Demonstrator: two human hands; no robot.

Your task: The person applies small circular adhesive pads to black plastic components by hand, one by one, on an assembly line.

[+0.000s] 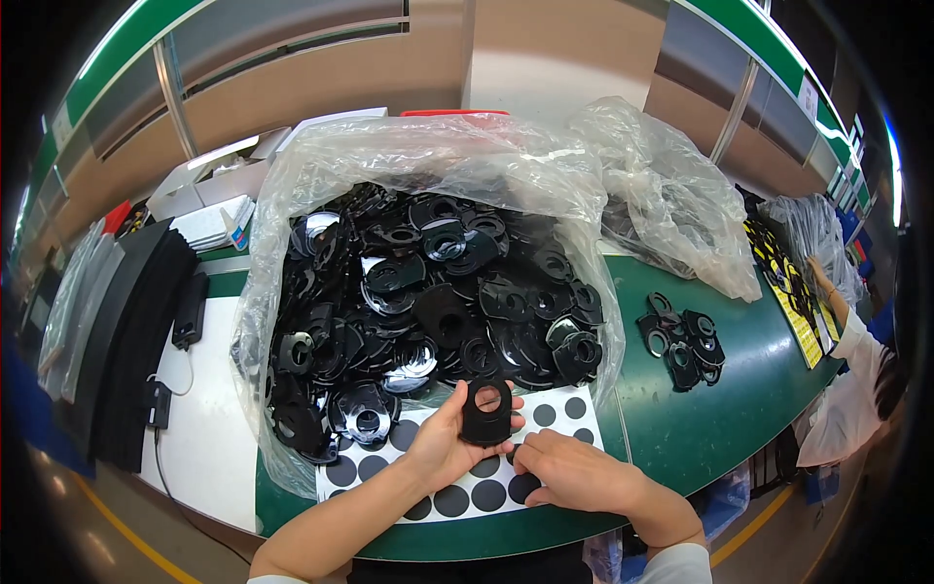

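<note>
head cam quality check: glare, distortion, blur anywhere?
Head view: strong fisheye, the green table edge and wall rails bow, with black vignette at the corners. Overhead light glares off the clear plastic bag and the glossy black parts inside it. Centre is sharp: left hand, the black ring part it holds, and right hand. The rim is softer.

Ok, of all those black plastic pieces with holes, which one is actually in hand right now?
The black holed piece pinched upright in the left hand, above the dotted sheet; the others lie in the bag or on the belt.
</note>
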